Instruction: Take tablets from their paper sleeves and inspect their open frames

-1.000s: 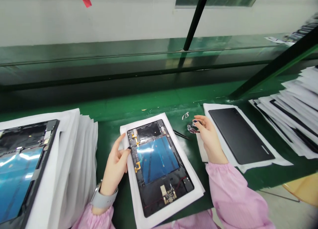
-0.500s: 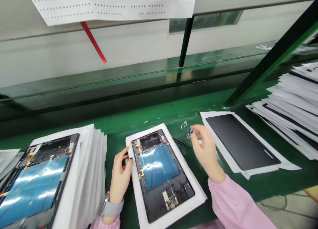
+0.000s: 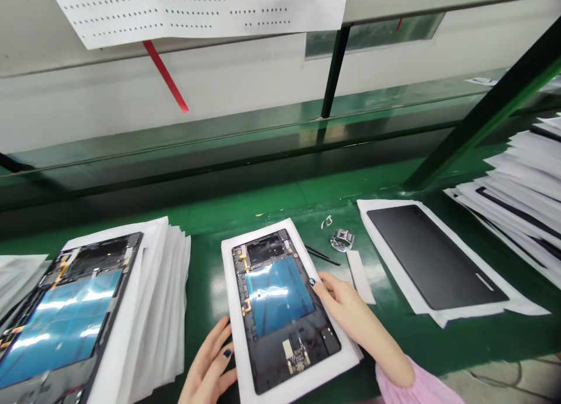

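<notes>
We have one glossy green counter (image 3: 205, 287) before us, bearing one stack of thin white sheets (image 3: 158, 322) at left and another stack (image 3: 526, 187) at far right. We count two opened black tablets with blue-filmed insides: one (image 3: 65, 316) atop the left stack, and the middle tablet (image 3: 280, 299) on white sheeting (image 3: 241, 372) between our two hands. One flat black panel (image 3: 433, 255) lies rightward. Our left hand's (image 3: 210, 369) grip is loose, fingers spread against the sheeting; our right hand's (image 3: 344, 307) thumb meets the middle tablet's right edge, its grip beneath we cannot tell. Nearby: one pale strip (image 3: 361, 277), one shiny ring (image 3: 342, 239), one whitish scrap (image 3: 326, 221).
</notes>
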Tool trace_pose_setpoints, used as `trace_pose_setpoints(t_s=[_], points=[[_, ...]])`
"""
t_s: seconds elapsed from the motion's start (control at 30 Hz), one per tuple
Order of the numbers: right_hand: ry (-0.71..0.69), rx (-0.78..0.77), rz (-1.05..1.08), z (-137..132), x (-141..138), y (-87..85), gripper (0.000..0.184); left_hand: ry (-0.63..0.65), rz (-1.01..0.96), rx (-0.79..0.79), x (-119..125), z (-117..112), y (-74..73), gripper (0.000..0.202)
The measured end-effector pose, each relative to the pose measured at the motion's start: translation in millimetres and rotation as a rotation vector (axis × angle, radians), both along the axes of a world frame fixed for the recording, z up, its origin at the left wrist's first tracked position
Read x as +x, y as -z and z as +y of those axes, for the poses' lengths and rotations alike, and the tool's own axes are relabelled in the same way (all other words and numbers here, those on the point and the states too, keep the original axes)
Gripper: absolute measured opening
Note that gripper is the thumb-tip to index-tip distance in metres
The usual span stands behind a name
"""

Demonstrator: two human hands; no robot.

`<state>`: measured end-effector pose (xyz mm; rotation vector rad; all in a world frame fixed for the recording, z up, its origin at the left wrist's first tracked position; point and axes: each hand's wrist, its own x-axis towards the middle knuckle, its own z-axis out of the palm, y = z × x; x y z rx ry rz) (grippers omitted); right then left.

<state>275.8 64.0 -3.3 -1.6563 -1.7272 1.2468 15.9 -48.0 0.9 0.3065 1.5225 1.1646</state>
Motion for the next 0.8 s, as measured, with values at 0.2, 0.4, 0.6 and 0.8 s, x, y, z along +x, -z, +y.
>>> trace_pose_setpoints(t_s=[0.2,0.4,0.6,0.8], points=[[0.003,-0.032,0.099,7.7,-3.1,13.3,0.039,0.011,-0.148,0.013,-4.8,5.5,-7.1,0.053],[-0.022,-0.062,0.186,13.1,-1.2,15.3,0.044,0.155,-0.261,-0.020,-8.9,19.7,-5.0,0.045],[-0.054,-0.144,0.318,15.6,0.4,17.9,0.051,0.265,-0.070,0.027,-9.5,28.5,5.8,0.044],[0.003,-0.018,0.290,9.2,-4.5,24.7,0.037,0.211,0.269,0.103,-13.1,20.6,24.5,0.049]])
